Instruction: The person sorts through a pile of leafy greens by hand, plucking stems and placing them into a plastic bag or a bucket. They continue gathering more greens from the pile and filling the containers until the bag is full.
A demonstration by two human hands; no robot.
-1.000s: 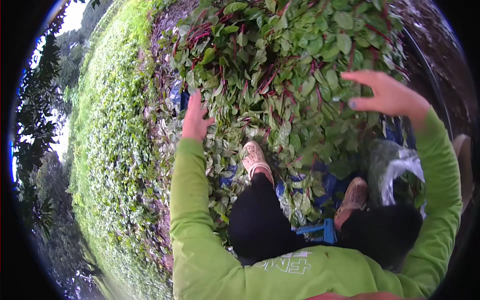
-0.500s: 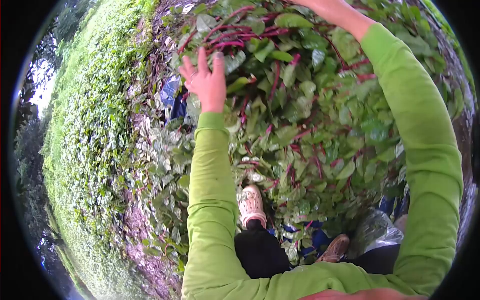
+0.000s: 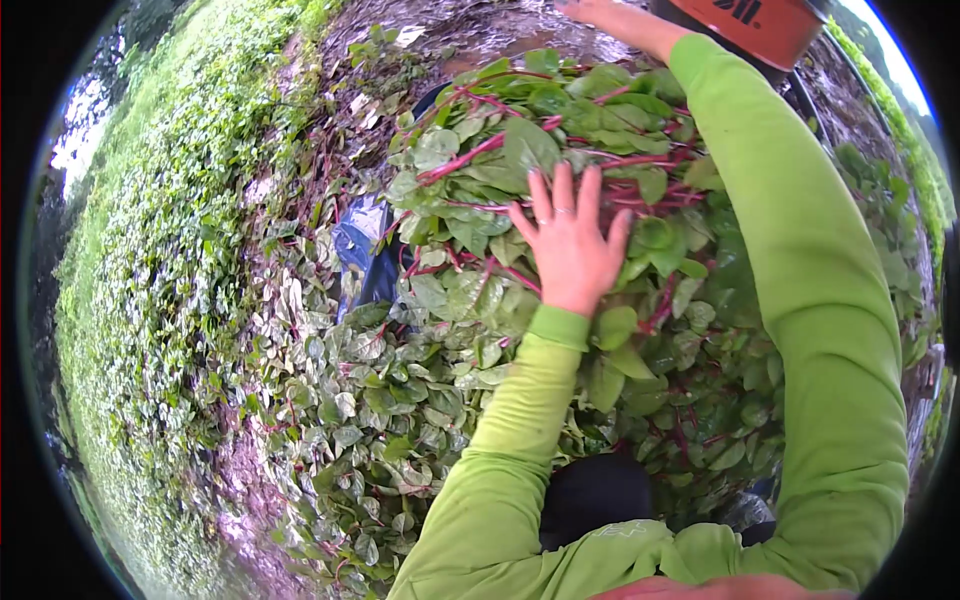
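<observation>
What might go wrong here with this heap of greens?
The left hand presses flat on the greens, so leaves may bruise or stems snap. The right hand reaches far across beside the orange bucket; loose stems could slide off the blue sheet onto wet ground.

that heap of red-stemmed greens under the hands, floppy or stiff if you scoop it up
Probably floppy: the heap of greens is loose thin stems and soft leaves, so it would likely sag and shed pieces. Likely light for its bulk, being mostly leaf. The left hand lies flat on it, fingers spread, hinting it needs broad support.
</observation>
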